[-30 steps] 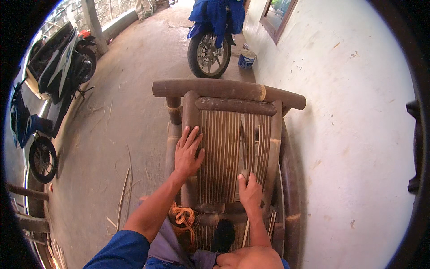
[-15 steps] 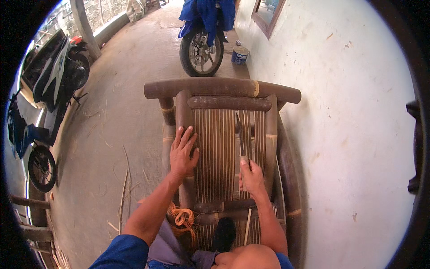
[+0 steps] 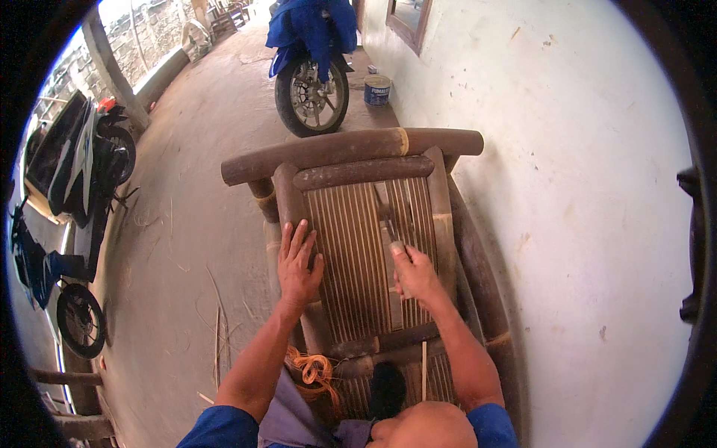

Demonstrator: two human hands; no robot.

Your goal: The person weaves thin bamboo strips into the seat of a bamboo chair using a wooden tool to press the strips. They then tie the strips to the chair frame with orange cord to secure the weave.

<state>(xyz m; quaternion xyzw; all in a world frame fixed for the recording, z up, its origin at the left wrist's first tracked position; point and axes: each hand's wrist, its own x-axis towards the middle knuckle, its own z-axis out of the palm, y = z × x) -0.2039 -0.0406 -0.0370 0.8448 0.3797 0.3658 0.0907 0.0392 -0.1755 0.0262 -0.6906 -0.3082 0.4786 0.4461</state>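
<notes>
Before me is a dark brown bamboo chair [image 3: 321, 157], its backrest made of narrow striped slats [image 3: 340, 261]. My left hand [image 3: 299, 265] rests with fingers spread on the left post of the backrest and the slats beside it. In my right hand [image 3: 416, 275] is a knife [image 3: 385, 212], gripped by its handle. Its dark blade points away from me, along a gap between slats right of centre. Whether the blade touches the slats I cannot tell. A bundle of orange strands [image 3: 317, 371] hangs at the lower left of the backrest.
A white wall [image 3: 597, 224] runs close along the right. Beyond the chair stand a motorcycle wheel [image 3: 312, 97] under blue cloth and a blue paint can [image 3: 377, 89]. More motorcycles [image 3: 82, 168] line the left. Thin strips [image 3: 218, 328] lie on the concrete floor; a light stick [image 3: 424, 369] is near my lap.
My right hand with the knife has shifted farther up the backrest, and the blade looks shorter. My left hand stays on the post. The whole view has tilted and shifted slightly.
</notes>
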